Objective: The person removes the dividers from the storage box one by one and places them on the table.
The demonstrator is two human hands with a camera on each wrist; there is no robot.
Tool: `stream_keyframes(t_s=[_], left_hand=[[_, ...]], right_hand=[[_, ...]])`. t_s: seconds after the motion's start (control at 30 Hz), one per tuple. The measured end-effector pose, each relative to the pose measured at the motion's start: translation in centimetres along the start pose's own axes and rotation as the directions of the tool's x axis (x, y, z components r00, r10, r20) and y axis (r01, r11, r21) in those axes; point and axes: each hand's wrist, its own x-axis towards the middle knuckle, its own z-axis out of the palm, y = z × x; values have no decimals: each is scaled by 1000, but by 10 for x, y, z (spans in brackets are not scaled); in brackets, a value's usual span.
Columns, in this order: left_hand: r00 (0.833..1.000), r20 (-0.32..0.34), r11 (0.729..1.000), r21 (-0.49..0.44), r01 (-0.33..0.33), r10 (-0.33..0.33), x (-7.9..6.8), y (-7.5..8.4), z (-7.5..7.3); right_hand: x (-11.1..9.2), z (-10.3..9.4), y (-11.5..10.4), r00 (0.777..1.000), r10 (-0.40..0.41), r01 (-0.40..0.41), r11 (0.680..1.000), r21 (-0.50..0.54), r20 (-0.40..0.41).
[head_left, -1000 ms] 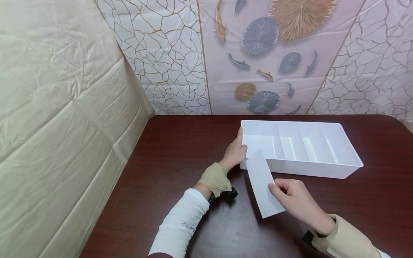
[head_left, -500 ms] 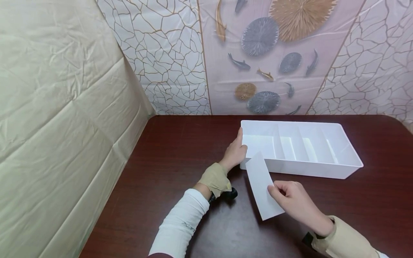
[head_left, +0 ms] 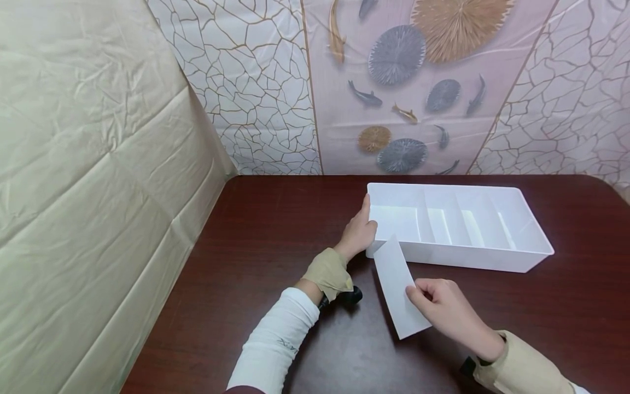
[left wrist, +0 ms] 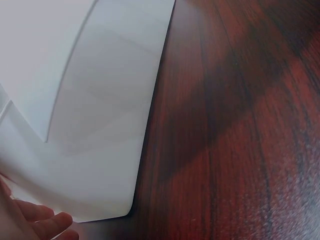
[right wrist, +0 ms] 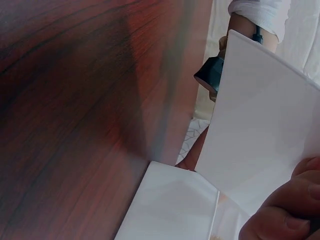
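A long white divided tray (head_left: 467,256) lies at the back of the table. My left hand (head_left: 358,234) grips its left end wall, with the index finger stretched along the outside and the thumb at the rim. In the left wrist view, curled fingers (left wrist: 47,222) sit against the tray's end near a bottom corner. My right hand (head_left: 450,309) pinches a thin white rectangular divider (head_left: 397,287) by its right edge. The divider slants in front of the tray, its far end overlapping the tray's near left rim in the head view. In the right wrist view, the divider (right wrist: 260,115) is bowed slightly.
Thin upright walls split the tray's inside into several compartments, the leftmost the widest. A dark red wooden table (head_left: 266,219) carries it. Behind hangs a patterned cloth (head_left: 266,82); a beige cloth (head_left: 113,191) stands along the left side.
My right hand has drawn the divider slightly toward me and to the left, so its far end sits lower against the tray. My left hand and the tray have stayed in place.
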Motion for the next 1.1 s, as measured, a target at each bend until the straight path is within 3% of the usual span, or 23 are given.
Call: stream_keyframes(t_s=[0.6,1.1], left_hand=[[1000,-5,999,28,24,-24,-1,4,-2],[1000,11,1000,-2,21,-21,-3,5,-3]], right_hand=[[-1,5,4,999,38,-37,999,-21,31],[-1,10,13,998,59,-57,998,-28,39]])
